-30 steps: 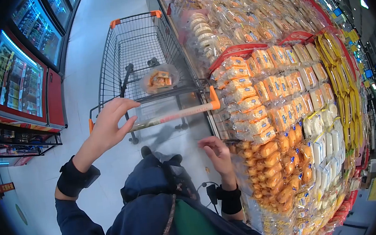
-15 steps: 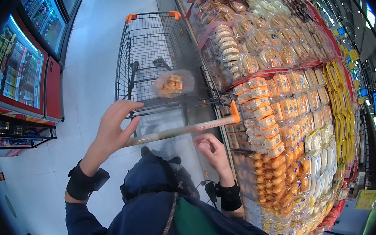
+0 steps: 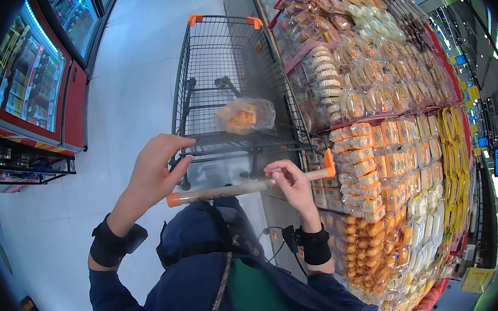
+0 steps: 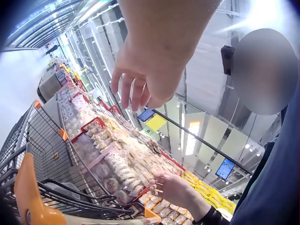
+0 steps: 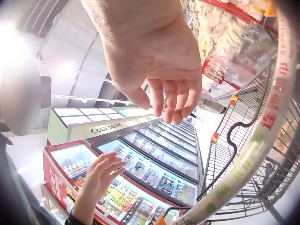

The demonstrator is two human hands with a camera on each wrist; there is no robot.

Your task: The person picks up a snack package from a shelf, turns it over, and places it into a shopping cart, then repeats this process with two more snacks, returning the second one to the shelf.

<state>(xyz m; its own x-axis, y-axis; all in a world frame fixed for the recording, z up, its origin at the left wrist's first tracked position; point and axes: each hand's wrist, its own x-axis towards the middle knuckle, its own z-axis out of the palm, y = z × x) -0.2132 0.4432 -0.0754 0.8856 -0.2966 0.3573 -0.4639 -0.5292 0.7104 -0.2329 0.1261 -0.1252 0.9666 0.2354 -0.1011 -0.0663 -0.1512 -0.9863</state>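
A shopping cart (image 3: 207, 88) stands ahead of me, its push bar (image 3: 234, 190) with orange ends running across in front of my body. In its basket lies a clear plastic bag (image 3: 248, 115) with orange-and-yellow packs inside. My left hand (image 3: 160, 168) hangs near the bar's left end, thumb apart from loosely bent fingers, holding nothing. Over the bar's right part, my right hand (image 3: 292, 186) overlaps it in the head view. The right wrist view shows that hand (image 5: 159, 70) with relaxed fingers and the printed bar beside it, not gripped.
Along the right runs a long display of bagged breads (image 3: 357, 170) and pastries, close against the cart's side. Yellow packets (image 3: 453, 155) line its far part. At left stand red-framed drink coolers (image 3: 28, 74) with a low black rack (image 3: 26, 178). Pale floor (image 3: 129, 77) lies between.
The cart and bread display have shifted to the right in the head view. My right hand has risen from below the bar to overlap it. The left hand keeps about the same pose.
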